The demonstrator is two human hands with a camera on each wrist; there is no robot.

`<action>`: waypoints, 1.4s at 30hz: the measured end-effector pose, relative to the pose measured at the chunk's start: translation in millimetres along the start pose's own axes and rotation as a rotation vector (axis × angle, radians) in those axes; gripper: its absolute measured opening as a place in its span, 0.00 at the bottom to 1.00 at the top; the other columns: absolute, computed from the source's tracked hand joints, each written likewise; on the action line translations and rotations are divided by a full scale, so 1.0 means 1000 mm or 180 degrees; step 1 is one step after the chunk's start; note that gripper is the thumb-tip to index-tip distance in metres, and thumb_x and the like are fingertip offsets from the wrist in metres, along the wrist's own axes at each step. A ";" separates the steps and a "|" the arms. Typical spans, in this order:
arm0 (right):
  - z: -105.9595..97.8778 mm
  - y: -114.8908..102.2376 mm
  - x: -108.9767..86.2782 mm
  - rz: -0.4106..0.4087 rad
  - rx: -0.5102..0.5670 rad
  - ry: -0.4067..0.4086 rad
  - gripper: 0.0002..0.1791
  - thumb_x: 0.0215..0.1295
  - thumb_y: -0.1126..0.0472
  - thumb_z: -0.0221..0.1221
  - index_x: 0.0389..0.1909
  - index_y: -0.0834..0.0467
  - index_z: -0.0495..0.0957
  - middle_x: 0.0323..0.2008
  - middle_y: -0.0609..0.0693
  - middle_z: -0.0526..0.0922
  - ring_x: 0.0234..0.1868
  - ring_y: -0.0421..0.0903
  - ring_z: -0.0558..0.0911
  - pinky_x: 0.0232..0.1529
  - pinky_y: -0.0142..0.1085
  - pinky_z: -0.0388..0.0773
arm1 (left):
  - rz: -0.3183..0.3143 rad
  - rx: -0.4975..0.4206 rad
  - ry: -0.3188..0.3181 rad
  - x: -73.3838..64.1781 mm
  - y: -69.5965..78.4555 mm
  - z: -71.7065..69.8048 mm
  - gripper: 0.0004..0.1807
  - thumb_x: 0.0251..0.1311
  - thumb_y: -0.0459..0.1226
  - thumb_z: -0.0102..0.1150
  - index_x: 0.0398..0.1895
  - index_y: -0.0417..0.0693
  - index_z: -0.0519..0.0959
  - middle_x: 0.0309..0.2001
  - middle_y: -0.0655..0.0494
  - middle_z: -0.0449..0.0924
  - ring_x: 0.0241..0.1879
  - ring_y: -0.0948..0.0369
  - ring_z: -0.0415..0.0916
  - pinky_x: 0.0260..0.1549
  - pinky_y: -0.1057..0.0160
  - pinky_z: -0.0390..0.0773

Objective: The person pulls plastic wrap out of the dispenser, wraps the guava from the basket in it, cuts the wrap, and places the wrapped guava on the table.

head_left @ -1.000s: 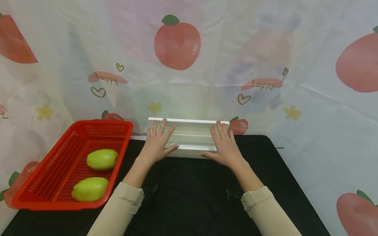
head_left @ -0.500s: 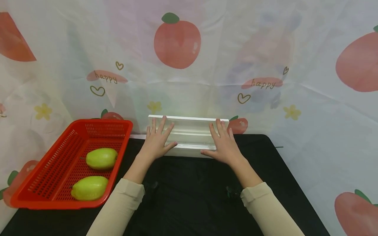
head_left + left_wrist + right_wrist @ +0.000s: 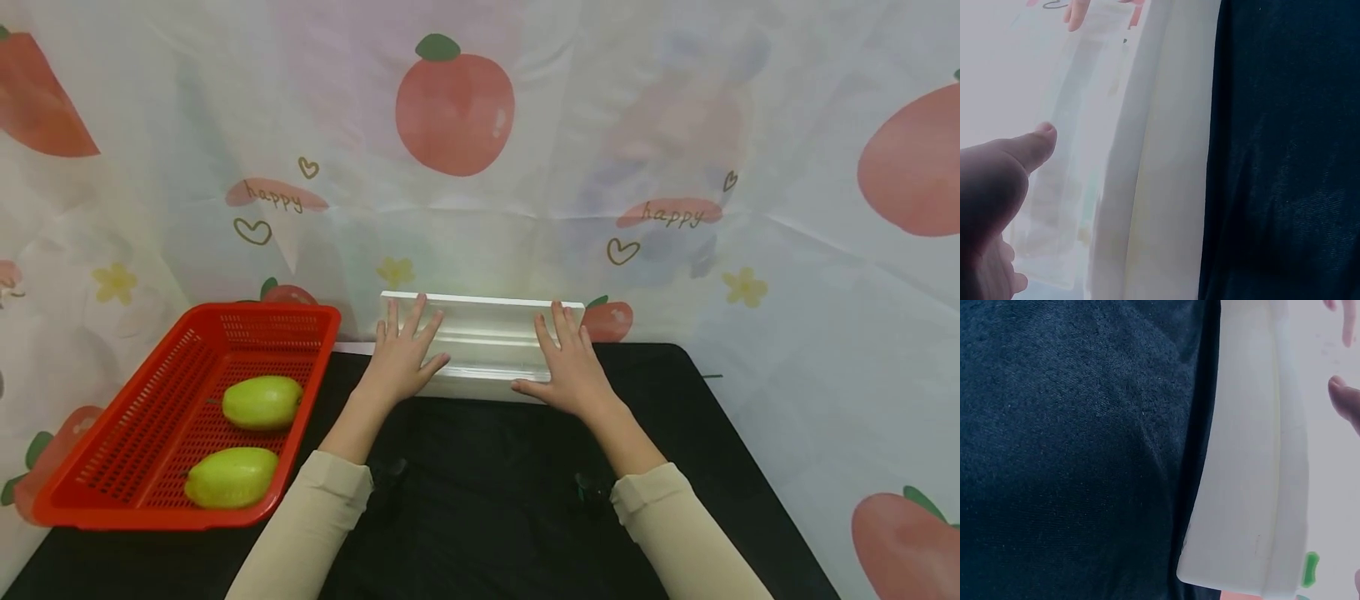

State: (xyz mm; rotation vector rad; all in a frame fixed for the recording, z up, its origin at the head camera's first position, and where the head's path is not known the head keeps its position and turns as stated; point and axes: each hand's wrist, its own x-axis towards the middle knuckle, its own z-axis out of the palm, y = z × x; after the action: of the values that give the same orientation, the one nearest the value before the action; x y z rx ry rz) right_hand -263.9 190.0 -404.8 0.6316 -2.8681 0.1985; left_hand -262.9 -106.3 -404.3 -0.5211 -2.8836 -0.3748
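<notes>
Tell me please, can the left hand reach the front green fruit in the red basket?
Probably yes: the left hand appears to hold nothing, the red basket is open on top, and nothing covers the front green fruit.

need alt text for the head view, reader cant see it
A person's left hand and right hand, both spread wide, are held at a long pale object at the back of a black table; contact is unclear. At picture left, a red basket holds two yellow-green fruits; a fruit-print backdrop hangs behind.
</notes>
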 end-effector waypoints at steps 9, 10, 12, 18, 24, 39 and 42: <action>0.002 0.001 0.002 -0.0011 0.0035 0.0008 0.64 0.54 0.28 0.64 0.79 0.61 0.44 0.79 0.63 0.32 0.79 0.61 0.34 0.74 0.62 0.42 | 0.0020 -0.0012 0.0043 0.003 0.000 0.001 0.38 0.72 0.53 0.50 0.79 0.51 0.54 0.81 0.46 0.33 0.75 0.30 0.26 0.68 0.29 0.46; 0.002 0.001 0.002 -0.0007 0.0030 -0.0001 0.64 0.54 0.28 0.63 0.79 0.61 0.44 0.79 0.62 0.32 0.79 0.61 0.34 0.74 0.62 0.42 | 0.0026 -0.0033 0.0040 0.003 0.000 0.001 0.37 0.73 0.52 0.50 0.79 0.50 0.54 0.81 0.45 0.33 0.75 0.30 0.26 0.68 0.29 0.46; 0.002 0.002 0.003 0.0001 0.0018 -0.0018 0.64 0.54 0.28 0.63 0.79 0.61 0.44 0.79 0.62 0.31 0.79 0.61 0.34 0.74 0.62 0.42 | 0.0027 -0.0067 0.0018 0.004 0.001 0.001 0.37 0.73 0.52 0.50 0.79 0.50 0.54 0.81 0.45 0.32 0.75 0.30 0.25 0.69 0.29 0.45; 0.001 0.005 0.008 0.0001 -0.0005 -0.0088 0.64 0.55 0.28 0.62 0.79 0.62 0.44 0.79 0.62 0.31 0.79 0.61 0.35 0.73 0.64 0.43 | -0.0010 -0.0047 -0.0023 0.008 -0.001 0.001 0.36 0.73 0.51 0.50 0.79 0.50 0.55 0.81 0.45 0.33 0.75 0.30 0.26 0.69 0.30 0.45; 0.002 0.008 0.009 0.0029 0.0075 -0.0251 0.60 0.59 0.28 0.59 0.79 0.60 0.45 0.79 0.64 0.37 0.79 0.62 0.39 0.73 0.64 0.42 | -0.0046 -0.0028 -0.0162 0.009 -0.003 0.004 0.34 0.75 0.51 0.45 0.79 0.50 0.55 0.80 0.39 0.40 0.75 0.29 0.32 0.70 0.31 0.45; 0.012 0.016 0.001 -0.0071 0.0169 -0.0064 0.32 0.76 0.47 0.51 0.75 0.57 0.62 0.73 0.63 0.63 0.73 0.64 0.62 0.67 0.59 0.64 | 0.0156 -0.0170 0.0027 -0.001 -0.020 0.020 0.28 0.72 0.47 0.53 0.73 0.50 0.68 0.68 0.42 0.68 0.66 0.41 0.65 0.66 0.42 0.65; 0.010 0.015 0.004 -0.0104 0.0212 0.0137 0.21 0.77 0.54 0.51 0.67 0.54 0.74 0.61 0.57 0.77 0.61 0.58 0.76 0.53 0.53 0.78 | 0.0288 -0.0124 0.0191 0.000 -0.025 0.020 0.24 0.71 0.45 0.56 0.68 0.51 0.74 0.61 0.44 0.76 0.60 0.44 0.72 0.61 0.45 0.71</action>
State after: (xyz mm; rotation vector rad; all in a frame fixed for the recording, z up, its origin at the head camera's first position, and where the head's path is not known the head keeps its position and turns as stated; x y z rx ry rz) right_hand -275.4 199.9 -415.4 0.6775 -2.8180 0.3002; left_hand -275.4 -123.5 -428.9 -0.6332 -2.7889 -0.4254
